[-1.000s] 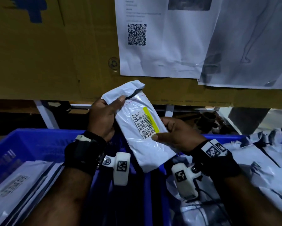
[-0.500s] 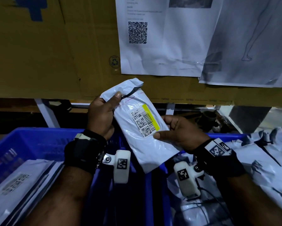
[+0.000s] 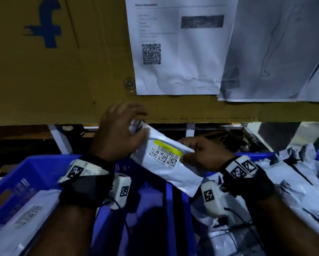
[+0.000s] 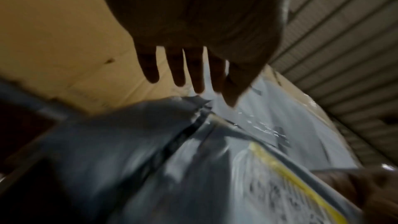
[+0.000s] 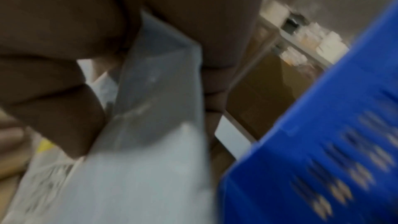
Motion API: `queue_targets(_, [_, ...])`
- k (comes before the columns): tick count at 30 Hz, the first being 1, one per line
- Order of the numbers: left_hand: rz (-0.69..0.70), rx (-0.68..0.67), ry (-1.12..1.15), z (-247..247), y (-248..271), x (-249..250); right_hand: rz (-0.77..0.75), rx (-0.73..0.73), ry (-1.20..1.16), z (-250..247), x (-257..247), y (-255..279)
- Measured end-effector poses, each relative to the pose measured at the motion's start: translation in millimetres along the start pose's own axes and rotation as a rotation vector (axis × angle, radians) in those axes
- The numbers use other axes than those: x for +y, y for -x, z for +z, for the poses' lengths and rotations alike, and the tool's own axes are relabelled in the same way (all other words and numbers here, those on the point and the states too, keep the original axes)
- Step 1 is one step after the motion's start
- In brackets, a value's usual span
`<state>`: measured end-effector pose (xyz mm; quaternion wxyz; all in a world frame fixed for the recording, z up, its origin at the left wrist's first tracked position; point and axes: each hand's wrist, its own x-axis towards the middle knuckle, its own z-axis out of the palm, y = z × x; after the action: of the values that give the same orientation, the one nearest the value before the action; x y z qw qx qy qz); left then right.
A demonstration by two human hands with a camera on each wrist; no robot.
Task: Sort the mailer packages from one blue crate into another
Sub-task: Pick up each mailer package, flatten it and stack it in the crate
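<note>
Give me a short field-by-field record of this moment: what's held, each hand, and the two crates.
held item: white mailer with a yellow-striped barcode label
right hand: pinches the mailer's right edge
left hand: fingers straight, spread over the mailer's top end
left blue crate: holds a labelled mailer
right blue crate: piled with mailers

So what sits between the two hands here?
The white mailer spans the gap in the head view; right hand pinches its edge, left hand is open over its top.
</note>
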<state>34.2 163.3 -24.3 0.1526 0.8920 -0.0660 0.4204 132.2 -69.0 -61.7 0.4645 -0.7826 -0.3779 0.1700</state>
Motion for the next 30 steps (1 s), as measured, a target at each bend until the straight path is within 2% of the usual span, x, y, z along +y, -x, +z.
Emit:
queue_targets(2, [0.063,-0.435,-0.241,-10.5,-3.5,15.9,-0.040,-0.034,0.142,1.9,-8.4,-2.0])
queue_targets(3, [0.056,-0.587,-0.311,-14.8,-3.9,20.7,-0.062,-0.063,0.189,3.1,-13.2,-2.9])
queue_targets(4, [0.045,-0.664,-0.339,-17.4,-3.3,19.6,-0.088,-0.086,0.224,3.5,-19.6,-2.7])
queue_targets(5, [0.036,-0.686,-0.337,-21.8,-2.0,18.2,-0.115,-0.087,0.236,3.5,-26.1,-3.1])
queue_targets(7, [-0.012,-0.671,-0.268,-34.9,2.7,10.8,-0.179,0.002,0.187,1.7,-40.5,-3.9])
queue_targets(9, [-0.115,-0.612,-0.112,-51.7,9.4,-3.2,-0.217,0.201,0.096,-3.4,-48.5,-7.8])
queue_targets(11, [-0.230,-0.543,0.040,-70.4,18.5,-12.3,-0.186,0.409,-0.078,-4.8,-49.0,-13.3])
queue_targets(13, [-0.299,-0.445,0.169,-82.6,30.0,-17.0,-0.142,0.506,-0.286,2.8,-51.5,-17.0])
queue_targets(15, [-0.350,-0.298,0.306,-89.0,40.0,-18.7,-0.071,0.423,-0.407,22.6,-57.5,-16.6])
queue_targets(17, [-0.410,-0.157,0.407,-91.0,49.7,-19.4,0.045,0.223,-0.563,50.5,-68.4,-12.7])
queue_targets(19, [-0.485,-0.077,0.481,-92.7,58.6,-18.6,0.097,0.067,-0.662,77.5,-79.8,-10.0])
queue_targets(20, [-0.525,-0.078,0.507,-94.9,63.1,-17.2,0.085,0.035,-0.691,89.6,-83.7,-11.5])
queue_targets(23, [-0.620,-0.250,0.624,-107.7,75.5,-12.2,-0.003,0.079,-0.721,113.3,-96.2,-22.2])
queue_targets(25, [-0.651,-0.318,0.641,-119.1,78.1,-13.7,-0.047,0.109,-0.640,121.2,-104.4,-29.9])
queue_targets(30, [-0.768,-0.133,0.710,-143.3,66.7,-27.8,-0.078,0.051,-0.485,137.6,-118.3,-45.9])
